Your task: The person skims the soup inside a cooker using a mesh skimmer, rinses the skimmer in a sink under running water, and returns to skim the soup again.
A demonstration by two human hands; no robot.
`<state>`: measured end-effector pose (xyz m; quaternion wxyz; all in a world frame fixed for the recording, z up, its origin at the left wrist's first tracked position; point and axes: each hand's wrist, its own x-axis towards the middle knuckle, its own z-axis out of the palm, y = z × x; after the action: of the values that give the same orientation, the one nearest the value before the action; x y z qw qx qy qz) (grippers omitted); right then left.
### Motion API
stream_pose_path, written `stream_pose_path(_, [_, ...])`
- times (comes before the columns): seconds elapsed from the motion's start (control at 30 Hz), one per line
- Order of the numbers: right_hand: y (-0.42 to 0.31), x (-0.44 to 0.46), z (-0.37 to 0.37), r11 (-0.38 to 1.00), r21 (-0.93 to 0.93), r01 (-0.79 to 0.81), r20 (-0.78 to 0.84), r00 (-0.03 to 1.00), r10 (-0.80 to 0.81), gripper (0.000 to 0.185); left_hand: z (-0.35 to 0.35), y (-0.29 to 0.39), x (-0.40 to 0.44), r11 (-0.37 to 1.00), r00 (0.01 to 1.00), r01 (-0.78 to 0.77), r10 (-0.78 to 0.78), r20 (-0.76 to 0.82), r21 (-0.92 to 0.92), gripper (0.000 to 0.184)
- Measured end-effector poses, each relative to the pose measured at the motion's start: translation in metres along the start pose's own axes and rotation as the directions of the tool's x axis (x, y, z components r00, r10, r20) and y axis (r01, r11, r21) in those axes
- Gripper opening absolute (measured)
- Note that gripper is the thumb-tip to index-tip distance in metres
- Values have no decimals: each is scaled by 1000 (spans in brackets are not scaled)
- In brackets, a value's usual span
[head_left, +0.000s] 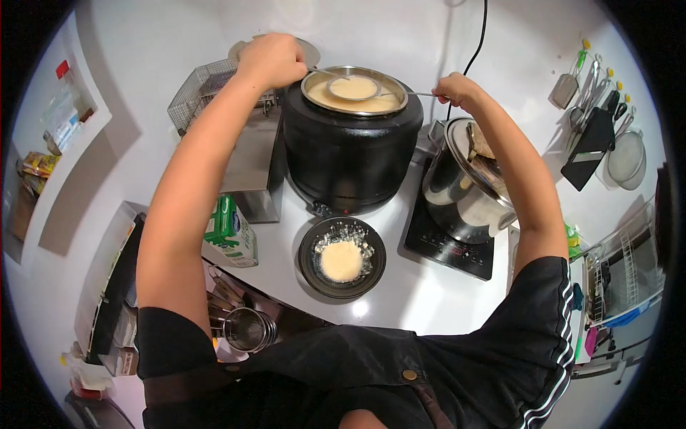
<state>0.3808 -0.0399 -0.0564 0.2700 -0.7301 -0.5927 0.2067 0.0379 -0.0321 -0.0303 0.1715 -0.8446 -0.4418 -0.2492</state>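
A black soup warmer (346, 154) stands on the counter, its steel inner pot filled with creamy pale-yellow liquid (325, 98). At the liquid's surface sits a round strainer (355, 97) with the same liquid inside its rim. My right hand (457, 91) is closed around the strainer's thin handle, which reaches out over the pot's right edge. My left hand (277, 61) is closed on a thin metal utensil (327, 72) whose end goes into the strainer; its submerged part is hidden. In front of the warmer, a black bowl (307, 266) holds creamy liquid with white lumps around it.
To the right, a lidded steel pot (450, 196) stands on a black induction cooker (475, 257). A green-and-white carton (232, 232) and a steel appliance (250, 168) with wire baskets (200, 89) are left. Utensils (593, 86) hang on the right wall; a black cord (479, 46) runs down behind.
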Motion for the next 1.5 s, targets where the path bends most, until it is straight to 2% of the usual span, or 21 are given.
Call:
stream_pose_path(0.03, [0, 0, 1, 1000, -15, 4, 21, 1000, -4, 29, 0, 1, -1, 1000, 1000, 2, -2, -1, 0, 22])
stream_pose_path(0.1, [-1, 0, 2, 997, -73, 21, 41, 999, -18, 31, 3, 4, -3, 997, 993, -57, 61, 104, -44, 23])
stream_pose_path(0.23, [-1, -2, 4, 982, -169, 86, 98, 993, -70, 28, 17, 6, 1, 996, 996, -66, 70, 62, -65, 23])
stream_pose_path(0.27, [-1, -2, 4, 982, -170, 86, 97, 993, -70, 28, 19, 8, 4, 998, 997, -66, 67, 45, -19, 22])
stream_pose_path(0.37, [-5, -3, 3, 998, -48, 38, 89, 995, -33, 30, 15, 13, 3, 997, 999, -38, 38, -3, 67, 20])
stream_pose_path(0.43, [-6, -4, 0, 986, -133, 97, 93, 992, -85, 35, 7, 16, 2, 994, 999, -21, 25, -35, 104, 19])
stream_pose_path(0.53, [-5, -8, -3, 968, -218, 126, 83, 990, -110, 34, -11, 19, 3, 996, 998, 55, -55, 10, 69, 18])
stream_pose_path(0.6, [-6, -10, -1, 981, -177, 80, 67, 995, -69, 34, -18, 25, 5, 993, 986, 77, -90, 143, 91, 22])
stream_pose_path(0.63, [-8, -9, 1, 990, -135, 38, 57, 998, -31, 34, -15, 28, 7, 992, 985, 89, -101, 143, 92, 22])
stream_pose_path(0.7, [-9, -8, 3, 988, -148, 51, 82, 996, -39, 33, -9, 32, 12, 995, 992, 31, -42, 120, 96, 24])
stream_pose_path(0.83, [-3, -5, 1, 991, -122, 60, 79, 996, -50, 30, -7, 26, 15, 990, 997, 48, -55, 53, 133, 25])
stream_pose_path(0.87, [0, -5, 0, 994, -88, 69, 57, 996, -64, 29, -10, 22, 14, 990, 992, 72, -84, 96, 124, 25])
stream_pose_path(0.9, [-3, -5, -2, 975, -197, 106, 85, 992, -91, 31, -13, 22, 15, 989, 984, 96, -112, 141, 116, 26])
stream_pose_path(0.93, [-4, -8, -3, 975, -196, 103, 77, 993, -89, 31, -13, 25, 17, 989, 985, 90, -105, 136, 114, 26])
stream_pose_path(1.0, [-7, -16, -2, 994, -109, 20, 47, 999, -15, 31, -15, 28, 21, 995, 971, 58, -76, 228, 84, 28])
stream_pose_path(1.03, [-9, -17, 1, 1000, -14, -26, 10, 1000, 26, 32, -12, 31, 21, 994, 972, 66, -83, 222, 86, 28])
stream_pose_path(1.1, [-9, -15, 4, 1000, -17, -12, 35, 999, 13, 32, -3, 38, 21, 999, 999, 16, -18, 47, 45, 19])
stream_pose_path(1.23, [-5, -15, -1, 999, -43, 30, 49, 998, -28, 29, -3, 31, 21, 994, 996, 68, -62, -68, 88, 19])
stream_pose_path(1.33, [1, -13, -6, 999, -35, 29, 37, 999, -27, 27, -13, 33, 20, 993, 994, 106, -107, 21, 59, 21])
stream_pose_path(1.4, [2, -5, -2, 995, -97, 2, 20, 1000, 0, 28, -15, 39, 23, 997, 987, 35, -45, 157, 67, 22])
stream_pose_path(1.5, [-1, -10, 1, 991, -127, 27, 39, 999, -22, 28, -6, 48, 32, 995, 990, 45, -56, 133, 87, 24])
